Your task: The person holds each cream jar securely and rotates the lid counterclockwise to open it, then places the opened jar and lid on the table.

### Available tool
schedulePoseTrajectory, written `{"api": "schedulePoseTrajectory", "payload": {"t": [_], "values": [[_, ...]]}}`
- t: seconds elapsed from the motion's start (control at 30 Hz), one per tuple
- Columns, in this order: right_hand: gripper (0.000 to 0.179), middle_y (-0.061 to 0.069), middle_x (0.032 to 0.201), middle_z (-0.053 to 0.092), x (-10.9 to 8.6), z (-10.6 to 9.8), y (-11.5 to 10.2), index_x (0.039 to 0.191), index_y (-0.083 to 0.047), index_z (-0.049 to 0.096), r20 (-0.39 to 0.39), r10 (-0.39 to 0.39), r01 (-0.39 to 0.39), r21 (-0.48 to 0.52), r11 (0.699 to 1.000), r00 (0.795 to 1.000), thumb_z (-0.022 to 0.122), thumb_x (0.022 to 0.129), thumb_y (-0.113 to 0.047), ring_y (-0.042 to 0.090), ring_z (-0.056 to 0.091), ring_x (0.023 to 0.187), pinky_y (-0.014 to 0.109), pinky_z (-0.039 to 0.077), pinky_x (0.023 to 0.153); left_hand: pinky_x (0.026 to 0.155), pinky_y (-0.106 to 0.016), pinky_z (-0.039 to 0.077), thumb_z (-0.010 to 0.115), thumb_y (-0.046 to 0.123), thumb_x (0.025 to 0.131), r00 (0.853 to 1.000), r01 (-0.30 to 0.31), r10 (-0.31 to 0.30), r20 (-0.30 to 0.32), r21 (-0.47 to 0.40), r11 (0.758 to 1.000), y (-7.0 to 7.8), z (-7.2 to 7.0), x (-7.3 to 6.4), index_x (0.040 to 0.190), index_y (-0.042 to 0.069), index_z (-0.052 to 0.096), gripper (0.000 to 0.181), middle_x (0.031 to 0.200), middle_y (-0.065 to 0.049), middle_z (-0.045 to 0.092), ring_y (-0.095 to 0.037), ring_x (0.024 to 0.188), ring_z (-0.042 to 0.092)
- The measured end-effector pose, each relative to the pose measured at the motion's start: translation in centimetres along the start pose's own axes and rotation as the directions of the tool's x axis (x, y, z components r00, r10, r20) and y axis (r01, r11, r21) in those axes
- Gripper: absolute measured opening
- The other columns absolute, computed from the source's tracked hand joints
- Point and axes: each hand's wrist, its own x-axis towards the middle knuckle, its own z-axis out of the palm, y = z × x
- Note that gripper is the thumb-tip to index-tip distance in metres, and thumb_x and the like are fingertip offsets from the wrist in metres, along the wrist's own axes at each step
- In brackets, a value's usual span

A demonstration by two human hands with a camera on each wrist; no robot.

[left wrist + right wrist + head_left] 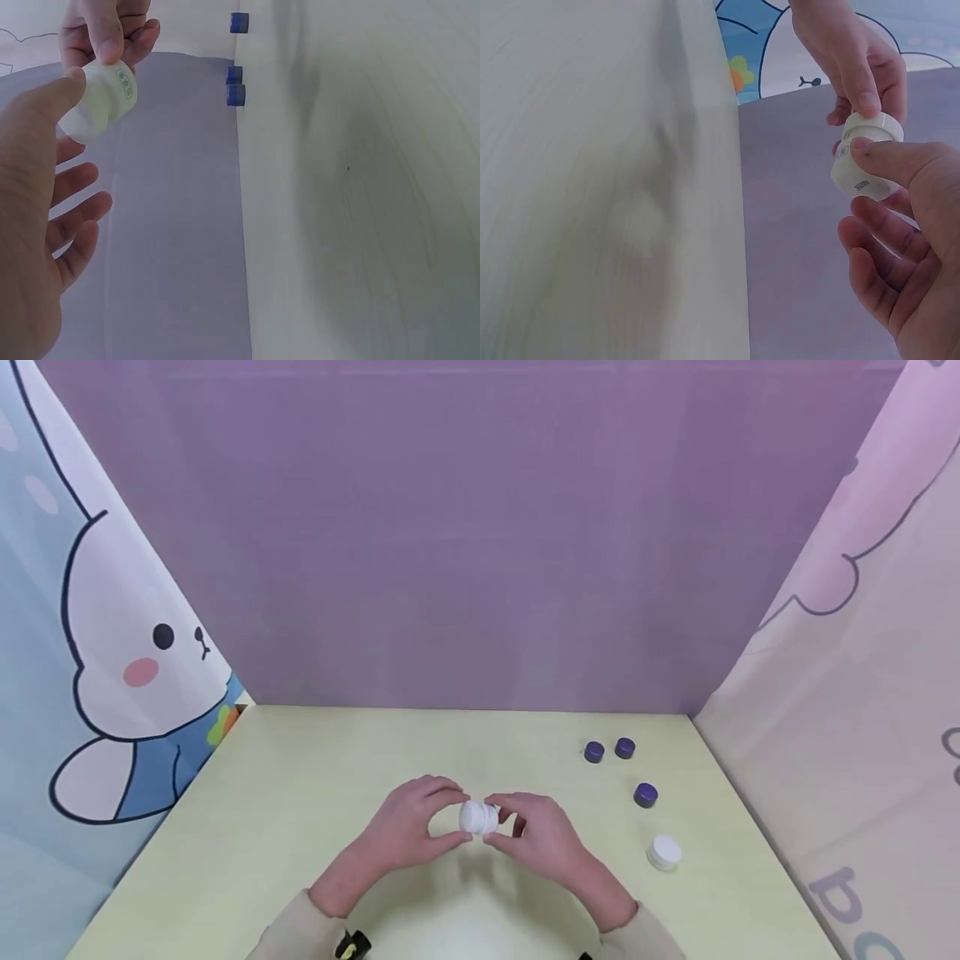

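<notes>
A small white bottle (478,817) is held sideways between my two hands, above the table's near middle. My left hand (411,822) pinches its capped end between thumb and fingertips. On the body end, my right hand (542,835) grips with thumb and fingers. The right wrist view shows the white cap (885,126) against the left fingers, and small printing on the bottle body (846,174). Whether the cap is loose or tight, I cannot tell. The remaining fingers of both hands are loosely bent.
Three dark blue-purple caps or lidded pieces, one (594,752), another (625,747) and a third (645,795), sit on the pale table (337,752) at the right. Nearer stands another white capped container (664,852). A purple backdrop (480,543) and printed side curtains surround the table.
</notes>
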Motion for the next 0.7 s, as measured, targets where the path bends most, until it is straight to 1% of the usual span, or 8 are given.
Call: {"api": "schedulePoseTrajectory", "payload": {"t": [0.1,0.17,0.27,0.4,0.5,0.6,0.7], "values": [[0.04,-0.01,0.088,0.065,0.0,0.0,0.0,0.115,-0.017,0.07,0.0,0.002,-0.002,0.001,1.0,1.0,0.083,0.078,-0.026,0.0,0.052,0.056,0.019,0.047,0.053,0.082,-0.029,0.051,0.078,0.047,0.078,0.999,0.031,-0.031,0.014,-0.006,1.0,-0.1,-0.2,-0.2,0.107,0.017,0.071,0.042,0.106,0.008,0.063,-0.009,0.097,0.06],[0.04,-0.01,0.088,0.065,-0.1,0.0,0.1,0.115,-0.016,0.07,-0.002,0.005,-0.005,0.004,1.0,1.0,0.083,0.078,-0.026,0.0,0.052,0.056,0.019,0.047,0.053,0.082,-0.028,0.051,0.078,0.047,0.079,0.999,0.041,-0.041,0.022,-0.019,0.999,-0.2,-0.3,-0.3,0.107,0.018,0.071,0.042,0.106,0.009,0.063,-0.008,0.096,0.059],[0.04,-0.009,0.088,0.066,-0.2,0.1,0.2,0.115,-0.016,0.07,-0.005,0.016,-0.015,0.017,1.0,1.0,0.083,0.078,-0.026,0.002,0.053,0.056,0.019,0.048,0.053,0.082,-0.027,0.051,0.079,0.046,0.078,0.997,0.065,-0.063,0.041,-0.031,0.997,-0.5,-0.4,-0.7,0.108,0.02,0.071,0.04,0.105,0.012,0.063,-0.006,0.097,0.058],[0.04,-0.009,0.087,0.066,-0.5,0.1,0.6,0.114,-0.016,0.069,-0.022,0.037,-0.036,0.041,0.998,0.999,0.083,0.078,-0.023,0.005,0.056,0.057,0.02,0.048,0.052,0.083,-0.031,0.051,0.078,0.046,0.079,0.995,0.088,-0.087,0.051,-0.031,0.996,-1.0,-0.5,-1.2,0.109,0.019,0.07,0.041,0.105,0.011,0.063,-0.008,0.098,0.059],[0.04,-0.009,0.085,0.066,-0.6,0.1,0.9,0.114,-0.015,0.069,-0.039,0.061,-0.059,0.058,0.997,0.997,0.083,0.077,-0.02,0.003,0.056,0.058,0.021,0.049,0.053,0.083,-0.034,0.051,0.078,0.046,0.08,0.993,0.104,-0.102,0.054,-0.03,0.994,-1.3,-0.9,-1.6,0.111,0.018,0.07,0.043,0.106,0.01,0.065,-0.01,0.098,0.06],[0.04,-0.009,0.084,0.066,-0.7,0.0,1.1,0.114,-0.013,0.068,-0.038,0.088,-0.085,0.077,0.993,0.995,0.083,0.077,-0.019,0.001,0.057,0.06,0.022,0.049,0.054,0.082,-0.033,0.052,0.078,0.044,0.079,0.989,0.136,-0.133,0.071,-0.035,0.99,-1.7,-1.3,-2.1,0.112,0.018,0.07,0.043,0.105,0.011,0.065,-0.008,0.098,0.06],[0.04,-0.009,0.085,0.066,-0.8,0.0,1.3,0.114,-0.012,0.068,-0.028,0.108,-0.105,0.092,0.99,0.994,0.083,0.078,-0.018,0.002,0.057,0.061,0.022,0.05,0.054,0.079,-0.031,0.052,0.08,0.04,0.079,0.98,0.18,-0.176,0.094,-0.041,0.983,-2.1,-1.6,-2.7,0.114,0.019,0.069,0.043,0.105,0.014,0.063,-0.007,0.095,0.06]]}}
